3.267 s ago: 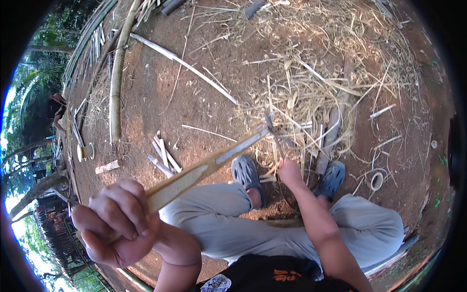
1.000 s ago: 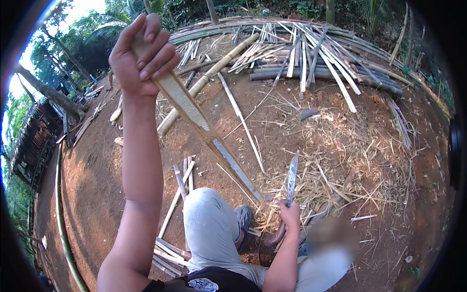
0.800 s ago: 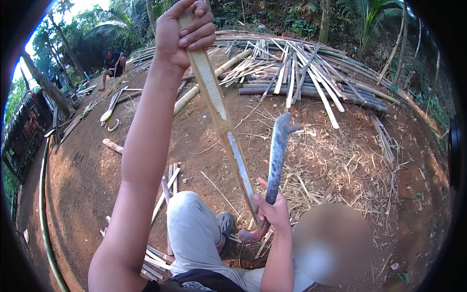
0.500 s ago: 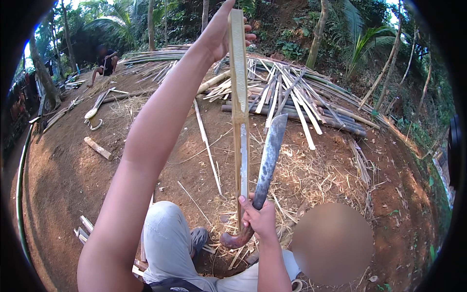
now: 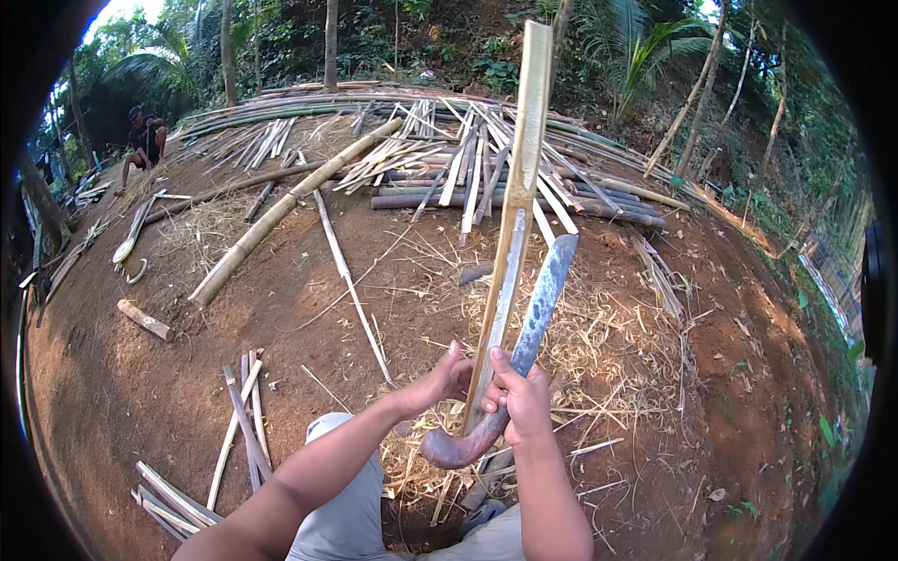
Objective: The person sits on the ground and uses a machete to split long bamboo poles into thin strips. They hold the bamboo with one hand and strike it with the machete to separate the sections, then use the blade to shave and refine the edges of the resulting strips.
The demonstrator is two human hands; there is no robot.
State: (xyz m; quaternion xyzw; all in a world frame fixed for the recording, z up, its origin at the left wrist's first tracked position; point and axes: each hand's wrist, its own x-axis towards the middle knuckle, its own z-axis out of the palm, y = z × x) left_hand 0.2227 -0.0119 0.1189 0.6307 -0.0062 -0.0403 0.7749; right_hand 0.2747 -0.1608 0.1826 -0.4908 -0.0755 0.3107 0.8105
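Observation:
A machete point(image 5: 543, 304) with a dark, mottled blade and a curved wooden handle is gripped in my right hand point(image 5: 521, 402), its blade pointing up. The same hand's thumb and fingers also pinch the lower part of a split bamboo length point(image 5: 522, 178), which stands nearly upright, leaning slightly right at the top. Its hollow inner side shows, with a node partway up. My left hand point(image 5: 438, 385) is just left of the bamboo's lower end, thumb up and fingers loosely apart; its fingertips are partly hidden, and I cannot tell whether they touch it.
Split bamboo strips point(image 5: 477, 164) are heaped over dark poles at the back. A long bamboo pole point(image 5: 290, 201) slants across the ground, and a short piece point(image 5: 145, 320) lies left. Shavings point(image 5: 599, 337) cover the soil ahead. More strips point(image 5: 178, 500) lie by my left arm. A person point(image 5: 145, 140) sits far left.
My left hand has come down from the bamboo's top to beside its lower end. The bamboo and machete have shifted right in view, still in my right hand. The view has turned slightly.

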